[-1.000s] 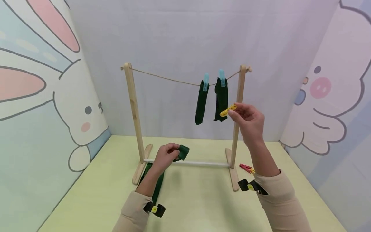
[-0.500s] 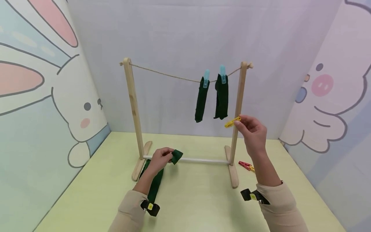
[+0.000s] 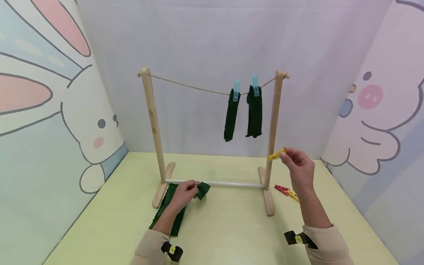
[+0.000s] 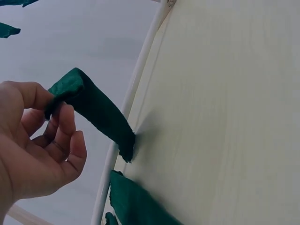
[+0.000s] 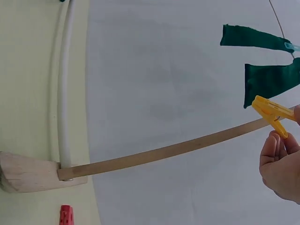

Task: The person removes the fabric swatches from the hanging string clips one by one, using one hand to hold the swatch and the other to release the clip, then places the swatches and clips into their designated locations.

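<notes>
My left hand [image 3: 183,196] pinches one end of a dark green cloth strip [image 3: 203,190] above the table, near the rack's white bottom rod. In the left wrist view the same strip [image 4: 103,112] droops from the fingertips. Beside the right post, my right hand [image 3: 303,172] pinches a yellow clothespin [image 3: 276,155] between thumb and fingers; the right wrist view shows that clothespin [image 5: 271,111] from the side. Two green cloth pieces, a narrow one [image 3: 231,119] and a wider one [image 3: 254,116], hang from the rope under light blue clothespins [image 3: 236,91].
A wooden rack [image 3: 152,114] carries the sagging rope [image 3: 192,87]. More green cloth [image 3: 179,222] lies on the table [image 3: 225,228] under my left forearm. Red [image 3: 281,189] and yellow [image 3: 293,195] clothespins lie right of the rack's right foot [image 3: 269,202]. Printed walls stand on both sides.
My right hand has come down and to the right with the yellow clothespin. Lower and slightly to the left, my left hand still holds the cloth strip. The hung pieces look unchanged.
</notes>
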